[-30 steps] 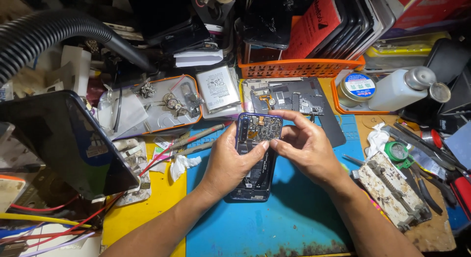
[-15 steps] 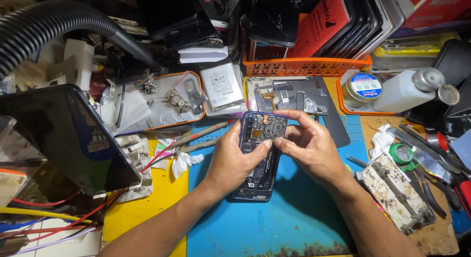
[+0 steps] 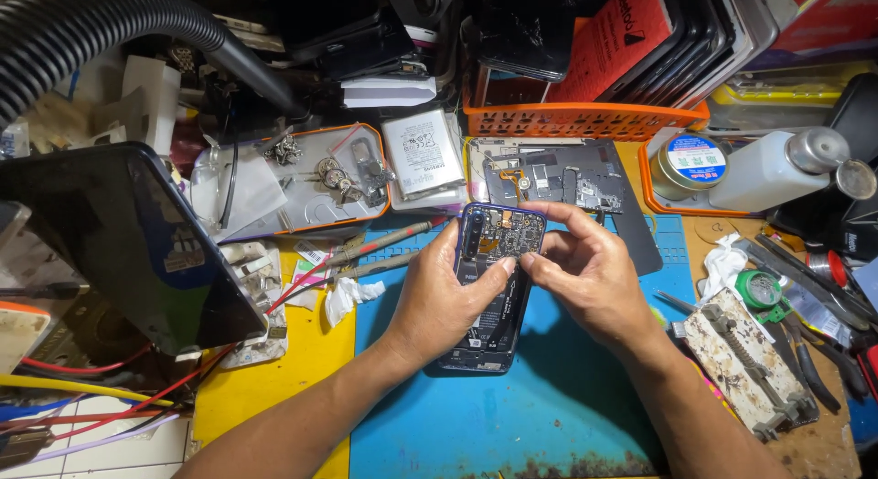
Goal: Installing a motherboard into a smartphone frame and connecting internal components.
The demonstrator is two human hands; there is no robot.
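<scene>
An opened dark smartphone (image 3: 490, 287) with its back removed lies on a blue mat (image 3: 512, 415), circuit board showing at its top end. My left hand (image 3: 444, 301) grips the phone's left side, thumb across its middle. My right hand (image 3: 590, 273) rests on the right side, its fingertips pinched together at the board near the phone's upper middle. Whether a small part sits between those fingertips cannot be told.
A grey tray (image 3: 302, 182) with screws and small parts, a loose battery (image 3: 422, 154) and another open phone frame (image 3: 558, 177) lie behind. A black panel (image 3: 119, 241) leans at left, a black hose (image 3: 110, 31) above. Bottle (image 3: 777, 168), tin (image 3: 690, 163), pliers (image 3: 805, 342) and holder (image 3: 745, 360) at right.
Both hands stay on the phone. My right fingertips have shifted slightly down from the top edge toward the board's lower part; the phone has hardly moved.
</scene>
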